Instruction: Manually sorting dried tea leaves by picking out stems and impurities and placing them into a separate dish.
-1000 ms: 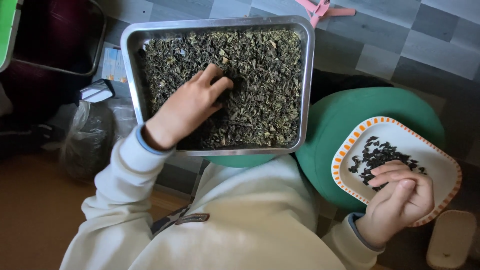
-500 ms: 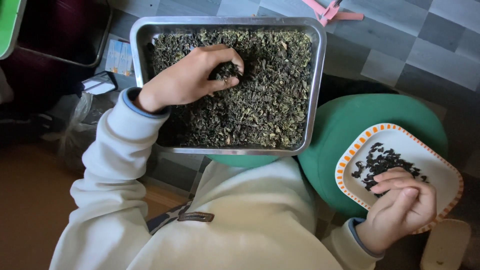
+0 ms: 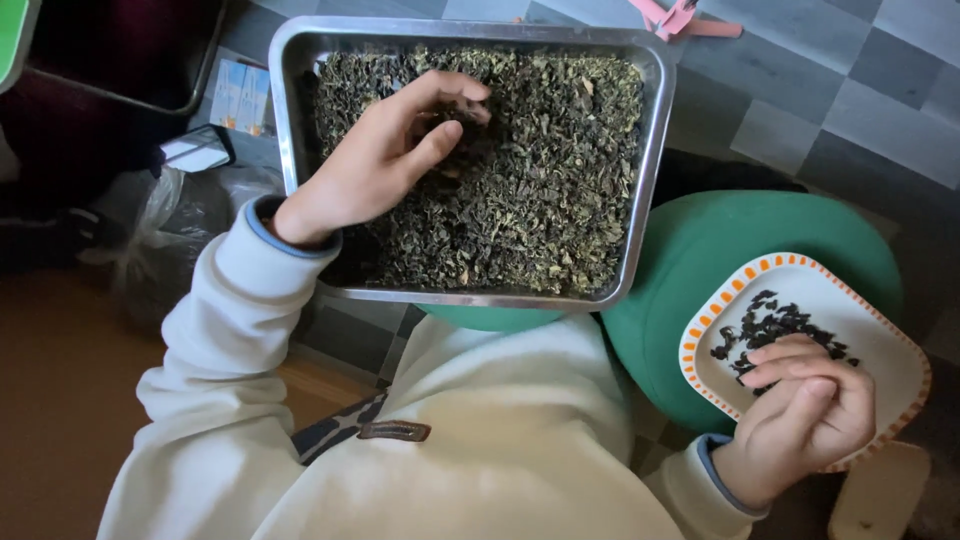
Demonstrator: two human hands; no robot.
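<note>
Dried green leaves (image 3: 540, 190) filling a steel tray (image 3: 655, 160), left hand (image 3: 385, 155) near its far-left corner pinching a few leaves, right hand (image 3: 805, 415) gripping an orange-rimmed plate (image 3: 880, 350) of dark bits (image 3: 765, 325), green cushion (image 3: 720, 250) beneath

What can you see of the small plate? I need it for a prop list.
The plate is small and roughly square with rounded corners, white with an orange dashed rim; it looks ceramic or melamine. It sits tilted over the green seat, held at its near edge by the right hand, fingers over the rim. A loose heap of dark leaf bits lies on it.
</note>
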